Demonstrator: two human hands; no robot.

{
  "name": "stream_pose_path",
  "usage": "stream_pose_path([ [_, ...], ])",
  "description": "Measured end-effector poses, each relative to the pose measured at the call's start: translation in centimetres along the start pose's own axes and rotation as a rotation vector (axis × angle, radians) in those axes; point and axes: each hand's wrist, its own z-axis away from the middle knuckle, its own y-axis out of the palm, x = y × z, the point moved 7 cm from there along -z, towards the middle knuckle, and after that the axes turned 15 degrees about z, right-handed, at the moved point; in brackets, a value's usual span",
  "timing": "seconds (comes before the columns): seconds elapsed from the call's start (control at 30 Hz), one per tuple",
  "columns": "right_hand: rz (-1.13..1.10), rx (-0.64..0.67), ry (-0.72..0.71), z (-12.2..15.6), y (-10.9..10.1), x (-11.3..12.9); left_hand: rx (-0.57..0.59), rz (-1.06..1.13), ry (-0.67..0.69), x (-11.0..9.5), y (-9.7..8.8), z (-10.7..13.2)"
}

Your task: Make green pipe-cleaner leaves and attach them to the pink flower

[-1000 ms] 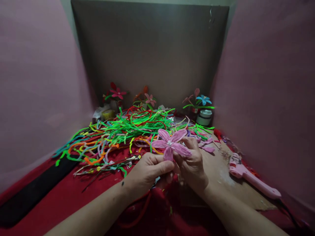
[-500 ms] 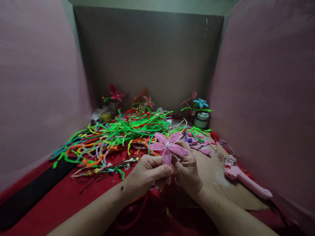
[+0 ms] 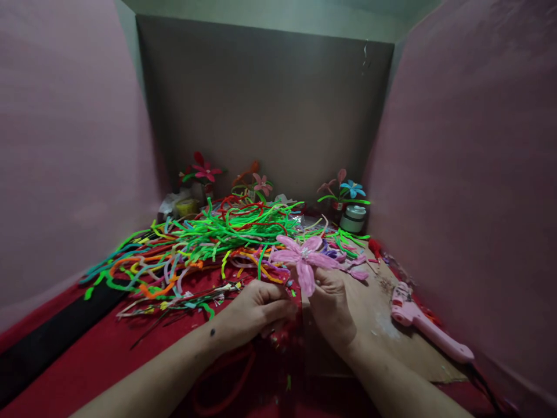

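Observation:
A pink pipe-cleaner flower (image 3: pixel 306 273) with several long petals and a pale centre faces up toward me. Its underside is held by my right hand (image 3: pixel 333 310), whose fingers are closed beneath the petals and partly hidden by them. Just to the left, apart from the flower, my left hand (image 3: pixel 261 309) has its fingers curled together in a pinch. What they hold, if anything, is hidden. Beyond both hands lies a heap of green pipe cleaners (image 3: pixel 243 229) mixed with red, orange and other colours. Loose pink petals (image 3: pixel 357 274) rest right of the flower.
A pink hot glue gun (image 3: pixel 429 331) lies at the right on a brown board (image 3: pixel 369 348). Red cloth (image 3: pixel 100 360) covers the table, with a black strip (image 3: pixel 65 337) at left. Finished flowers, including a blue one (image 3: pixel 353 188), stand behind, near a lidded jar (image 3: pixel 353 220).
My left hand has come away from the flower and shifted slightly left and down. The flower has tilted and moved a little right in my right hand.

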Motion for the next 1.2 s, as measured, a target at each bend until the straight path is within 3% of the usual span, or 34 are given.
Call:
stream_pose_path([
  [0.13,-0.010,-0.068,0.109,-0.5,-0.9,1.0,-0.043,0.016,0.062,-0.3,-0.6,0.0],
  [0.2,-0.078,-0.037,0.187,-0.7,-0.7,0.7,-0.105,0.014,0.054,-0.3,-1.2,0.0],
  [0.37,-0.345,0.068,0.248,-1.0,0.4,-0.4,-0.187,0.080,0.047,-0.1,-2.3,-0.4],
  [0.63,-0.543,0.293,0.276,-0.5,1.9,-0.5,-0.258,0.225,0.028,0.5,-3.7,-0.8],
  [0.8,-0.661,0.445,0.338,0.1,3.0,-1.8,-0.325,0.241,0.179,-1.5,-4.3,-0.1],
  [0.93,-0.748,0.538,0.428,0.9,3.7,-2.0,-0.436,0.157,0.390,-4.0,-4.6,1.3],
  [1.03,-0.770,0.580,0.491,1.5,4.3,-1.6,-0.453,0.099,0.543,-5.5,-4.3,2.3],
  [1.2,-0.738,0.578,0.527,2.0,4.9,-1.5,-0.489,0.029,0.584,-6.0,-3.9,3.0],
])
